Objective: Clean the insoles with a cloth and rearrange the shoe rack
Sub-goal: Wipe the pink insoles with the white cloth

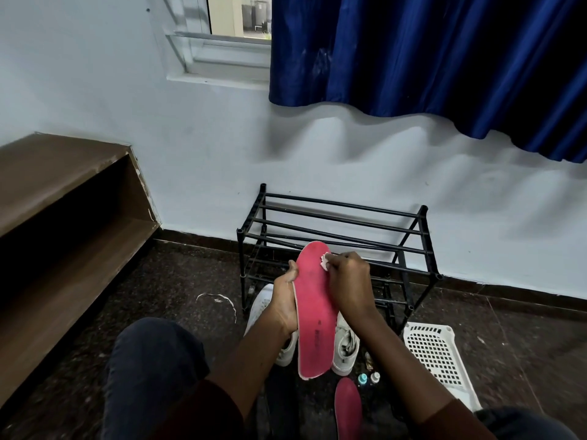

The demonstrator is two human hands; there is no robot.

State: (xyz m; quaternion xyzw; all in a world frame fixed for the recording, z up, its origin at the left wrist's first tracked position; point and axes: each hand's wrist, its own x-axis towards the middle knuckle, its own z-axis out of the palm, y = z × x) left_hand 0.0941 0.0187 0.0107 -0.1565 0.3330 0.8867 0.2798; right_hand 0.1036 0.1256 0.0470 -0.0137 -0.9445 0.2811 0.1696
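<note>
- Right now I am holding a pink insole [314, 309] up in front of me, its toe end pointing away toward the wall and its heel end hanging down toward my lap.
- My left hand [284, 300] is gripping the insole's left edge from underneath, with the thumb curling over the rim partway up.
- My right hand [347, 287] is pinching a small white cloth [326, 262] in curled fingers and pressing it onto the insole's top side, close to the toe.
- Behind the insole, the black shoe rack [343, 204] is standing on the dark speckled floor against the pale wall.
- A pair of white shoes [261, 308] is sitting on the floor just in front of the rack, one showing on each side of the raised insole and both partly hidden by it and my arms.
- A second pink insole [348, 408] is lying on the floor nearer to me, between my knees.
- Two small capped bottles [368, 378] are standing just beyond its tip, near the right-hand shoe.
- A white perforated basket [435, 354] is resting on the floor to my right, beside the rack's front leg.
- A brown wooden shelf [63, 198] is running along my left, and a blue curtain [428, 58] is hanging above the rack.
</note>
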